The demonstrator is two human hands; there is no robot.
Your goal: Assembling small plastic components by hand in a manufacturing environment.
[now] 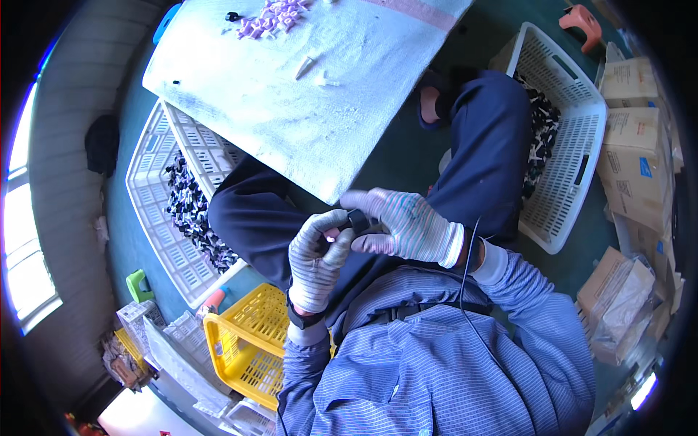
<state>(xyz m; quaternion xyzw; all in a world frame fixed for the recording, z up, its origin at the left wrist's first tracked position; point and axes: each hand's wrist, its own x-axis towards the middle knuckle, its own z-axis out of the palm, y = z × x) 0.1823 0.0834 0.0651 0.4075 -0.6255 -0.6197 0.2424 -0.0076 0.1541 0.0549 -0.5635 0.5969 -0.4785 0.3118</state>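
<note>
From here I see the left hand (320, 254) pinching a small black piece (358, 221) just off the near corner of the white table (240, 94). The right hand's (411, 225) fingers curve around the piece; I can't tell whether they grip it. Pink pieces (273, 18) lie heaped by the table's far edge.

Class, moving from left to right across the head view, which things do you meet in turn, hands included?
Bright window → left white crate of small parts → gloved left hand → gloved right hand → right white crate → cardboard boxes.
</note>
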